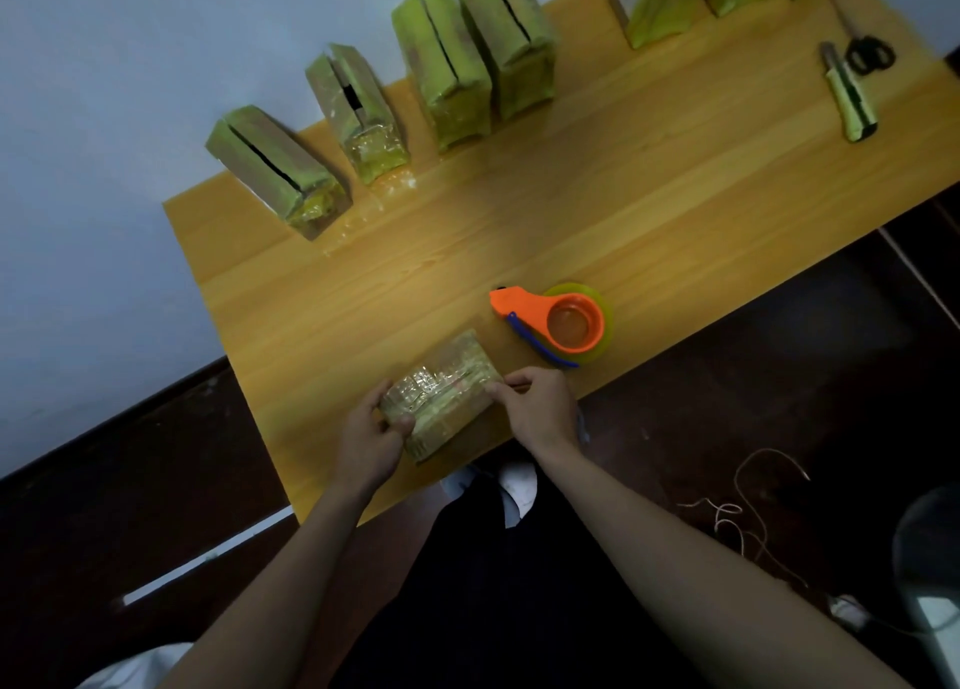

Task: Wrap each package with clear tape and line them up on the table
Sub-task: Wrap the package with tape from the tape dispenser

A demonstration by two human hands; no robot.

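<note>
A tape-covered green package (441,392) lies flat near the front edge of the wooden table (597,194). My left hand (371,439) grips its near left end, thumb on top. My right hand (537,407) holds its right edge with curled fingers. Just right of the package sits an orange tape dispenser (558,324) with a roll of clear tape. Several wrapped green packages (457,69) stand upright in a row along the table's far edge, the leftmost package (280,168) near the left corner.
A green utility knife (849,95) and black scissors (865,49) lie at the far right of the table. More green packages (654,2) stand at the back right. String (748,511) lies on the dark floor to the right.
</note>
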